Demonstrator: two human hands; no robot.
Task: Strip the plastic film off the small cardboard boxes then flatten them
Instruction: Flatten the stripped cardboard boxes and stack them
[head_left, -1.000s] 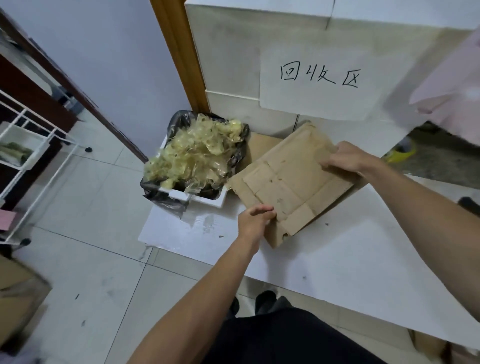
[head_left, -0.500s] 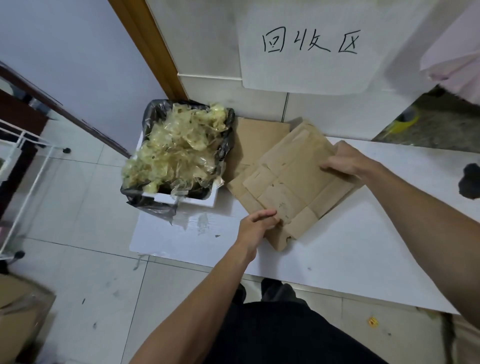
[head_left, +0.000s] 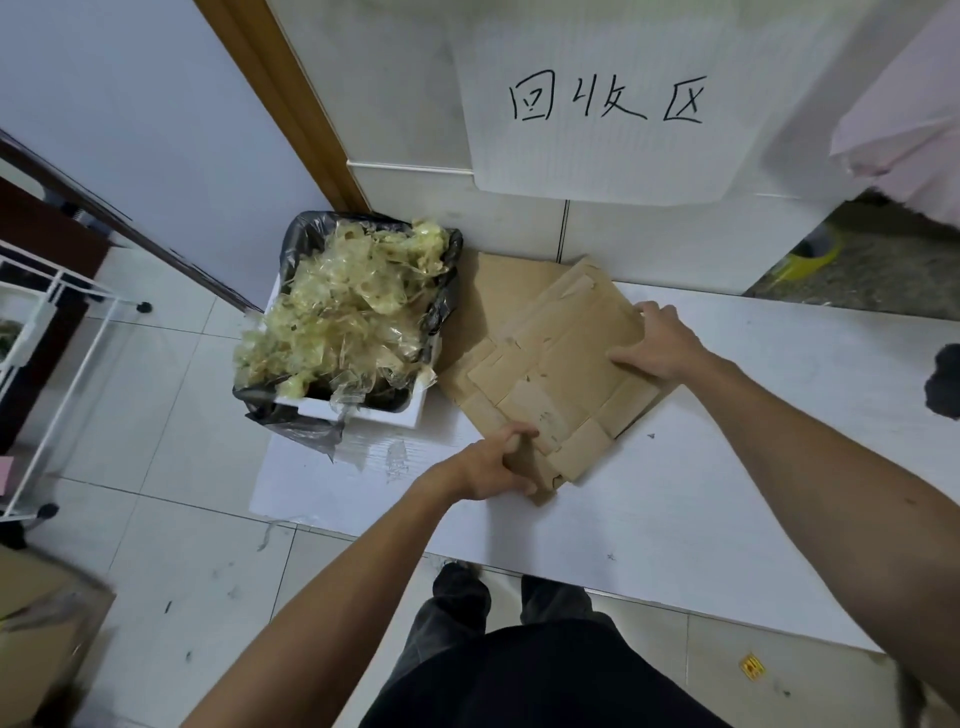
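A flattened brown cardboard box (head_left: 561, 364) lies tilted on top of other flat cardboard (head_left: 493, 291) on the white floor sheet (head_left: 727, 467), against the wall. My left hand (head_left: 493, 462) grips the near left corner of the stack, fingers curled over its edge. My right hand (head_left: 660, 343) holds the far right edge, thumb on top and fingers around the side. A white bin with a black liner (head_left: 358, 410) to the left is heaped with stripped yellowish plastic film (head_left: 343, 312).
A paper sign with handwriting (head_left: 602, 104) hangs on the wall above. A white wire rack (head_left: 47, 332) stands at the left, a cardboard box (head_left: 41, 623) at the bottom left. A black object (head_left: 943, 382) lies at the right edge. My legs (head_left: 519, 649) are below.
The view has tilted down and moved closer. Both hands stay on the flattened cardboard; my left hand's fingers have curled more over the near corner.
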